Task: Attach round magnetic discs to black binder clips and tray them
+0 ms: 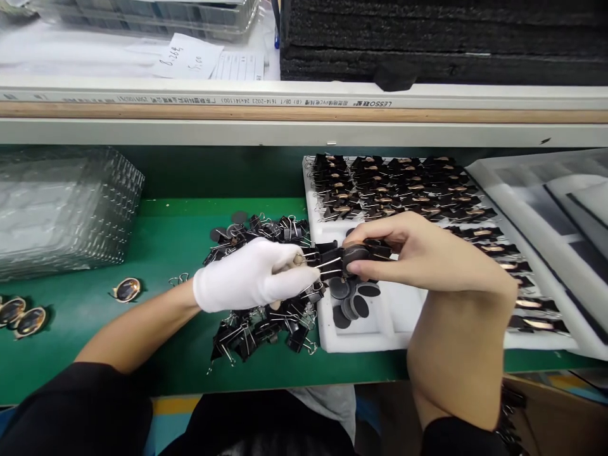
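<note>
My left hand (256, 272), in a white glove, pinches the wire handles of a black binder clip (331, 261). The clip's jaws meet a stack of dark round pads (355, 254), which my bare right hand (403, 250) grips between thumb and fingers. Another black clip (377, 248) shows at the right side of these pads, partly behind my right fingers. Whatever lies between the pads is hidden. Beneath my left hand spreads a pile of loose binder clips (251, 332). Several loose dark discs (349, 301) lie in the white tray (399, 310) below my right hand.
Rows of clipped pieces (399, 183) with gold-coloured edges fill the tray's back and right side. Small round gold-rimmed pieces with dark lenses (126, 289) lie on the green table (156, 234) at left. Stacked clear plastic trays (61, 209) stand behind them. A shelf edge (266, 133) crosses above.
</note>
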`<state>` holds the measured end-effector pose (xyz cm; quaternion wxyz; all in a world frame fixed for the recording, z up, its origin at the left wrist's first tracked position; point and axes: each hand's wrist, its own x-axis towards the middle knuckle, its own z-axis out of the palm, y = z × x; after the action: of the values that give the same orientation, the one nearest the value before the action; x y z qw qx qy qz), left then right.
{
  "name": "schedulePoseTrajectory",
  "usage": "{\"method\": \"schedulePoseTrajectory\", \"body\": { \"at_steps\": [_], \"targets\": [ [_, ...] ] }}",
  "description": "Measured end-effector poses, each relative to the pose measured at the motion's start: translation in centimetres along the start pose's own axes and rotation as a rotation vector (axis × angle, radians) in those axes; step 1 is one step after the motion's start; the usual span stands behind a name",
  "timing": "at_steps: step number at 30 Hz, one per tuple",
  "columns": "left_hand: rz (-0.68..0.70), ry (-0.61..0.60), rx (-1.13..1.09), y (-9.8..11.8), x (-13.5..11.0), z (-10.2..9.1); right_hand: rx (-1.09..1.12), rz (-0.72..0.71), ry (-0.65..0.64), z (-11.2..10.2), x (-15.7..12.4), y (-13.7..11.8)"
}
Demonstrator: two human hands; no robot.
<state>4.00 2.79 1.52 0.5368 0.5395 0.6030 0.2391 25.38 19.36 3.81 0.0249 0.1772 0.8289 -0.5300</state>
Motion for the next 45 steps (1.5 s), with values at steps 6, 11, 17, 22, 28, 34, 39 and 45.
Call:
{"method": "schedulePoseTrajectory", "body": {
  "at_steps": [6,11,17,22,28,34,39,45],
  "targets": [
    [0.031,-0.023,0.062,-0.1,-0.1,0.2,-0.051,-0.018,-0.022,0.1,0.0,-0.1],
    [0.118,0.031,0.112,-0.4,-0.1,0.3,-0.075,-0.042,-0.002,0.1,-0.2,-0.4],
    [0.106,0.145,-0.187,-0.4,-0.1,-0.3,-0.280,-0.262,0.263,1.9,-0.5,-1.5],
    [-0.001,0.154,-0.431,0.1,0.0,-0.7,-0.778,-0.565,0.598,4.2,-0.4,-1.3],
    [0.088,0.303,0.198,0.3,-0.9,0.1,-0.355,-0.302,0.485,4.5,-2.3,-0.9],
    [0.213,0.213,0.521,-0.8,-1.0,1.0,-0.214,-0.074,0.291,4.6,-3.6,-0.5],
    [0.290,0.262,0.584,-1.5,-1.0,-0.2,-0.318,0.004,0.402,-0.2,-9.7,4.2],
    [0.289,0.285,0.664,-1.2,-0.9,-1.6,-0.811,0.375,0.545,-4.0,-16.8,12.4]
  ]
}}
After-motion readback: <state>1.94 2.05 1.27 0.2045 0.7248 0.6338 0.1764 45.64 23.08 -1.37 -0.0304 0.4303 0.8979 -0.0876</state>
